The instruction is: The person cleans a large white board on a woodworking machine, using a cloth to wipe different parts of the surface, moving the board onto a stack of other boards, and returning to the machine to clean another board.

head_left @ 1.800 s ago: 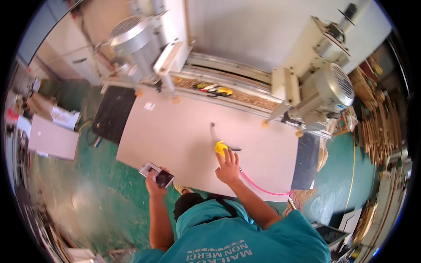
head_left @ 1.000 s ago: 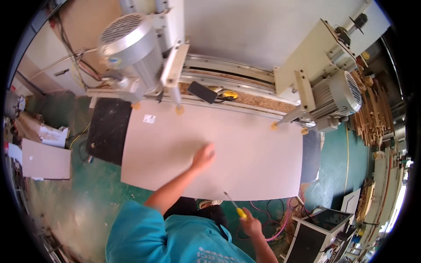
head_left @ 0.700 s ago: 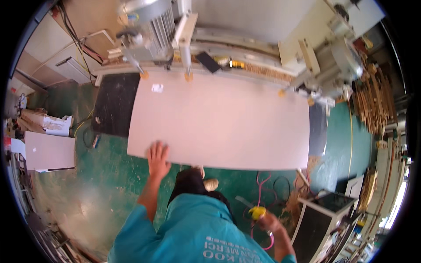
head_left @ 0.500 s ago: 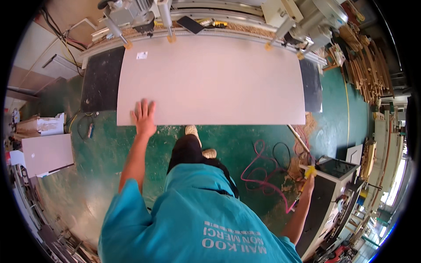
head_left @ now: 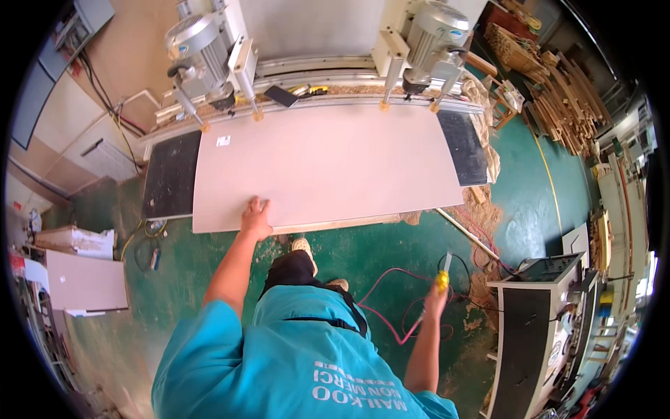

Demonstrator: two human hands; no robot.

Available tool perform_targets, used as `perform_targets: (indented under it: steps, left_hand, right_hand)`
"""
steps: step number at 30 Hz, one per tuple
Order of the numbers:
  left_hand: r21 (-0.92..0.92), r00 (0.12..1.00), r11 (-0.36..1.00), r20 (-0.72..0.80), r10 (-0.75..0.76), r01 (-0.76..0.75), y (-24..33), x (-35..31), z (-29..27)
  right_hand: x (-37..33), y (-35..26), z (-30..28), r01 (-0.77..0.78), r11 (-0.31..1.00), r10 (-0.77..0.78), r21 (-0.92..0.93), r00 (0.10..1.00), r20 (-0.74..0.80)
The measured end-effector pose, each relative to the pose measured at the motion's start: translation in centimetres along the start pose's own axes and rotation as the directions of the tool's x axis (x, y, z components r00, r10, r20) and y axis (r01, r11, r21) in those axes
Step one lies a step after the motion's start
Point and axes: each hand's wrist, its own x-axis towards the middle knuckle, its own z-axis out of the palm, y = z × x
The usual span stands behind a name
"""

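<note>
A large pale pinkish-grey panel (head_left: pixel 321 164) with a small white label (head_left: pixel 223 141) lies flat on the dark machine bed (head_left: pixel 169 176). My left hand (head_left: pixel 256 220) rests on the panel's near edge, left of its middle, fingers apart and slightly bent. Off to the right, above the floor, my right hand (head_left: pixel 435 300) is closed around a yellow air blow gun (head_left: pixel 442 281) whose pale nozzle points away from me. A pink hose (head_left: pixel 398 336) trails from it and loops leftward over the floor.
Two motor units (head_left: pixel 199 49) with clamp rods stand over the panel's far edge. A black phone (head_left: pixel 280 96) lies behind it. At right are a control cabinet (head_left: pixel 537 300), sawdust (head_left: pixel 485 216) and stacked wood strips (head_left: pixel 569 105). Another panel (head_left: pixel 85 281) stands at left.
My right hand has swung forward and left with the blow gun, away from the cabinet. My left hand's fingers are more bent, still at the near edge. The view has tilted upward.
</note>
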Motion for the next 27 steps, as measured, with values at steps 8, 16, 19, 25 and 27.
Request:
perform_targets:
  steps: [8,16,19,25,27]
  left_hand:
    - [-0.117,0.964,0.958,-0.090,0.251,-0.261,2.5,4.9,-4.9]
    - [-0.228,0.934,0.938,-0.302,0.189,-0.263,7.8,19.0,-13.4]
    - [-0.275,0.923,0.931,-0.361,0.131,-0.240,10.4,28.0,-15.6]
    - [-0.152,0.803,0.986,-0.595,-0.038,-0.066,12.5,40.5,-19.1]
    - [-0.136,0.886,0.991,-0.462,-0.046,-0.019,14.2,42.3,-21.0]
  right_hand:
    - [2.2,-23.6,19.2,0.575,0.703,-0.391,-0.418,0.804,0.449]
    - [9.4,-29.3,31.8,0.764,0.449,-0.407,-0.463,0.637,0.655]
    - [10.5,-27.8,34.7,0.751,0.477,-0.354,-0.457,0.640,0.681]
    - [11.8,-27.0,36.3,0.836,0.410,-0.397,-0.365,0.524,0.754]
    - [12.4,-27.8,36.1,0.817,0.452,-0.352,-0.357,0.532,0.770]
